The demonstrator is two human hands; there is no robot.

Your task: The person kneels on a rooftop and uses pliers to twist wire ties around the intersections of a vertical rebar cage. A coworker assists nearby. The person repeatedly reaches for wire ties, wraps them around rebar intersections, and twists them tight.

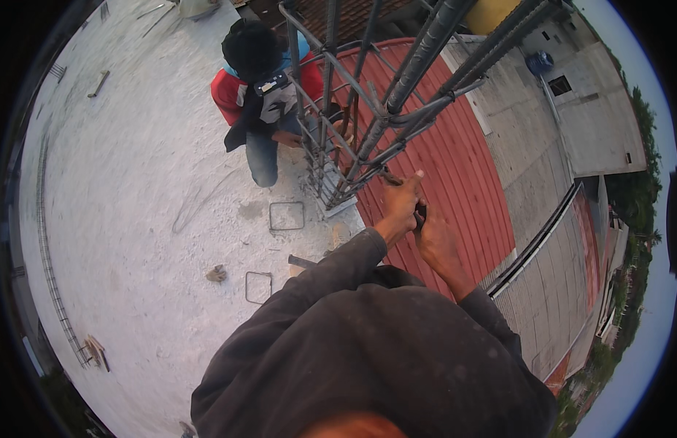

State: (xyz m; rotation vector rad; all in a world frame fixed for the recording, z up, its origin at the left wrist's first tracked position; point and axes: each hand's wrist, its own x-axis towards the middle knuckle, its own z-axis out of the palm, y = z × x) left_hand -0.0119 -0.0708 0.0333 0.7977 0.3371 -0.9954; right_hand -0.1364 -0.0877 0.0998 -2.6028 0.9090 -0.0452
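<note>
Upright ribbed steel bars tied with square stirrups form a rebar column cage [375, 135] in front of me. My left hand [400, 201] is closed close to the cage's near corner, with its thumb raised. A dark metal tool [421, 213] shows between my two hands. My right hand [437, 241] is closed on this tool, just below and right of the left. A short dark piece [389, 176] sticks out of the left fist toward the bars; I cannot tell whether it belongs to the same tool. The fingers largely hide what they grip.
A co-worker [262, 95] crouches at the cage's far left side, hands at its lower bars. Two square wire stirrups [287, 216] lie on the pale concrete slab [134, 182]. Beyond the slab edge, a red metal roof [440, 146] lies lower down, beside grey roofs [510, 139].
</note>
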